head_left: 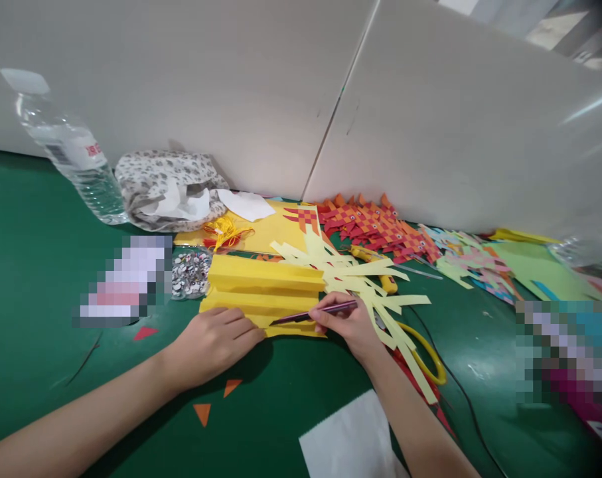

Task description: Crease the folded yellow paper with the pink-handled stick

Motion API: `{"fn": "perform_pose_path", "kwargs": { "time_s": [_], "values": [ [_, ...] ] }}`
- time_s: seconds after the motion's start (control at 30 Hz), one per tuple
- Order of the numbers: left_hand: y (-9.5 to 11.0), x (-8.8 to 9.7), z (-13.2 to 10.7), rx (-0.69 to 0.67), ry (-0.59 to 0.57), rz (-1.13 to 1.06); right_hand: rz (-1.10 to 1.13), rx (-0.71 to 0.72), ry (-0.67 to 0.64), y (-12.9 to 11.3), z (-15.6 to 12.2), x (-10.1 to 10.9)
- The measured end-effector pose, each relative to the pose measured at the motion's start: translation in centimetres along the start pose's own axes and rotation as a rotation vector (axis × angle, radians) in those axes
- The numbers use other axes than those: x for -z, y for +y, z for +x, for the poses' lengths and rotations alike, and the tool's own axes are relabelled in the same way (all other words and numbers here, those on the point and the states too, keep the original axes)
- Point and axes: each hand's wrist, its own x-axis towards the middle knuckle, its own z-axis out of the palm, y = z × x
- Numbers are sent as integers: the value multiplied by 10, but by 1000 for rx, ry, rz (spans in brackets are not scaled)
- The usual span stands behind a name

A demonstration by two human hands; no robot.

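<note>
A sheet of yellow paper (261, 284) with pleated folds lies across the middle of the green table. My left hand (221, 342) holds down its near left edge, fingers close together and bent. In my right hand (344, 322) is a slim dark purple pen (301, 317), gripped between thumb and fingers. Its tip points left and meets the near strip of the paper, close to my left fingertips. Pale yellow paper strips (380, 299) lie loosely piled just beyond and beside my right hand.
Woven orange-red paper fish (365, 226) are heaped by the grey partition (231, 79). A water bottle (74, 156), a patterned cloth pouch (168, 179) and a bag of googly eyes (190, 273) stand left. A yellow-handled cutter (387, 284), yellow scissor handle (437, 362) and black cable (460, 385) lie right.
</note>
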Motion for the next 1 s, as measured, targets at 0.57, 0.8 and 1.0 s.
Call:
{"fn": "perform_pose_path", "kwargs": {
  "time_s": [0.57,0.8,1.0],
  "values": [
    [0,-2,-2,0,-9,22,-34,22,-15,-3,-2,5],
    [-1,2,5,104,50,-39,26,70,-5,-2,-3,4],
    [-15,0,5,308,5,-90,130,-50,-119,-3,-7,-1]
  ]
}}
